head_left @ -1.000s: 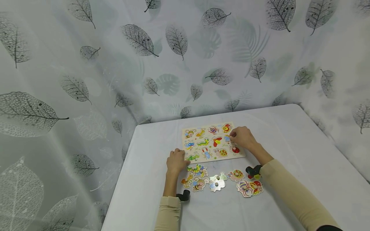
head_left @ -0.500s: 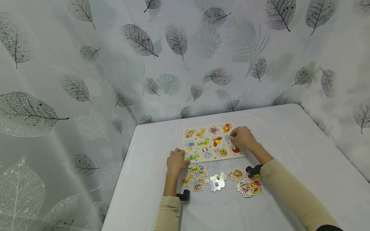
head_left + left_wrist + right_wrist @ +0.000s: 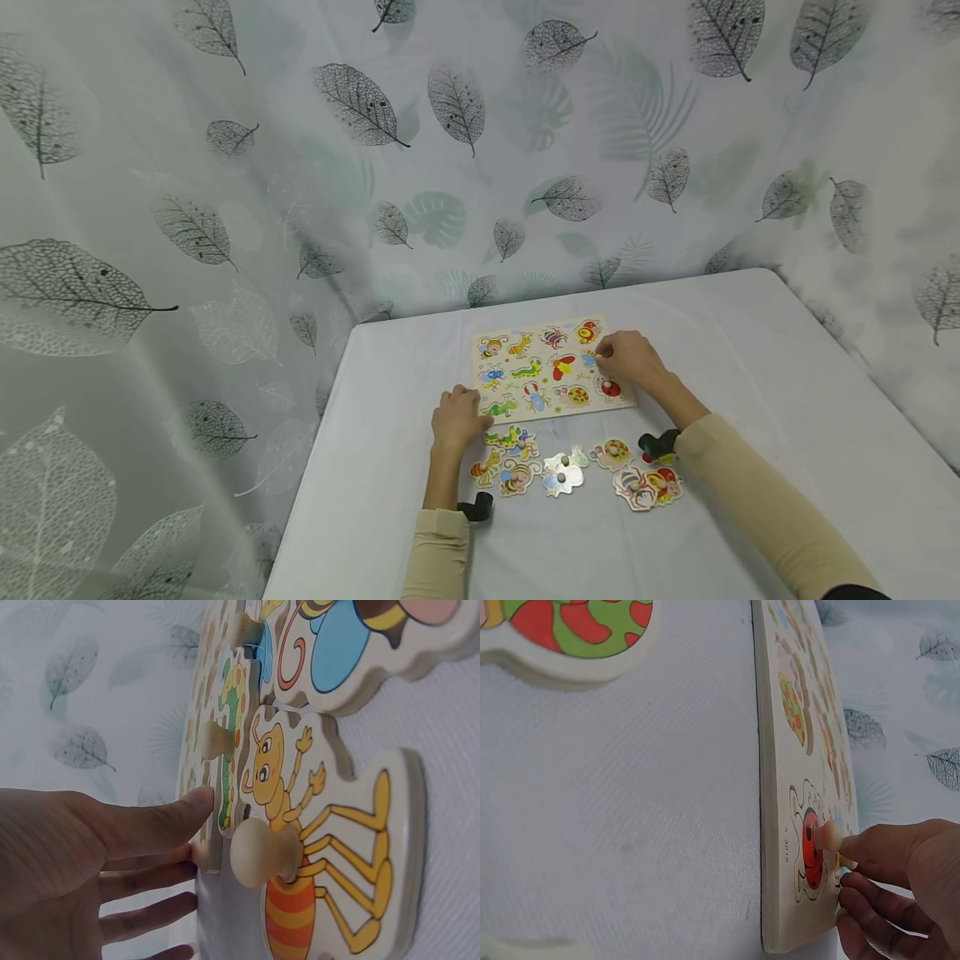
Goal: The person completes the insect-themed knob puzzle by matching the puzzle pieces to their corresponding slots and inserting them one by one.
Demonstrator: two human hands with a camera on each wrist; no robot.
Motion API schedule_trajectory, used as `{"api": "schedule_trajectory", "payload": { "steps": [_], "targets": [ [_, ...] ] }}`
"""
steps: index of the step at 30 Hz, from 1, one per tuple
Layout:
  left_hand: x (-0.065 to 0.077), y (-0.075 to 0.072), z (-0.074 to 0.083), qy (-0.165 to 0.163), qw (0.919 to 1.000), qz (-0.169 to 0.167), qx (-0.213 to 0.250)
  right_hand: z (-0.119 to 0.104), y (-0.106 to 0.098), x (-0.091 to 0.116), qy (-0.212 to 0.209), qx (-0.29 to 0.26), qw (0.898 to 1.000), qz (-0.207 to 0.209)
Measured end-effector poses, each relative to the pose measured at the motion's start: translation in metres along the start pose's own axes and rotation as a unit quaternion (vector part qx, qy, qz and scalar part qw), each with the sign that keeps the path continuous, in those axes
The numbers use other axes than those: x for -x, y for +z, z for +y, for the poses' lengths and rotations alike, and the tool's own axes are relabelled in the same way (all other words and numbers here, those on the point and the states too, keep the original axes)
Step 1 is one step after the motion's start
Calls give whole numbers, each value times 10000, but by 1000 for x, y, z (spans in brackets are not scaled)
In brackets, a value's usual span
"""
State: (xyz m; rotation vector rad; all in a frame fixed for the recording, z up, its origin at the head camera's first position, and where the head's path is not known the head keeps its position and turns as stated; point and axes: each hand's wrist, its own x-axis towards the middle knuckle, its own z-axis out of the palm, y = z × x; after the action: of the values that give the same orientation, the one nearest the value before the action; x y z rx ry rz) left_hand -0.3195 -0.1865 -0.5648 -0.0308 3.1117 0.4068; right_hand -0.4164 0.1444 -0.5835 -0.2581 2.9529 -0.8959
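My right hand (image 3: 628,357), at the right edge of the puzzle board (image 3: 776,787), pinches a small piece (image 3: 846,862) between thumb and finger; they cover most of it, so I can't make out its picture. From my head the hand blocks the ladybird's edge; my right wrist view shows the ladybird's knob (image 3: 829,835) close up. That view cuts off the snail piece (image 3: 612,455), whole from above, beyond the board's near edge. My left hand (image 3: 456,418) touches the board's near left corner, fingers straight and spread. A black wrist mount (image 3: 658,442) partly hides another piece (image 3: 666,460). Glare blanks two pale pieces (image 3: 562,475).
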Motion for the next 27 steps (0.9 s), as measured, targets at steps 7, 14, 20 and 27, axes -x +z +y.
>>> {"api": "schedule_trajectory", "payload": {
  "steps": [7, 14, 20, 27],
  "targets": [
    [2, -2, 2, 10, 10000, 3, 26, 0, 1, 6, -47, -50, 9999, 127],
    [3, -3, 1, 26, 10000, -12, -14, 3, 3, 19, -370, -382, 9975, 464],
    [4, -4, 1, 39, 10000, -37, 28, 0, 0, 28, -459, -364, 9964, 609],
    [3, -2, 0, 54, 10000, -33, 14, -4, -3, 41, -346, -309, 9974, 552]
  ]
}}
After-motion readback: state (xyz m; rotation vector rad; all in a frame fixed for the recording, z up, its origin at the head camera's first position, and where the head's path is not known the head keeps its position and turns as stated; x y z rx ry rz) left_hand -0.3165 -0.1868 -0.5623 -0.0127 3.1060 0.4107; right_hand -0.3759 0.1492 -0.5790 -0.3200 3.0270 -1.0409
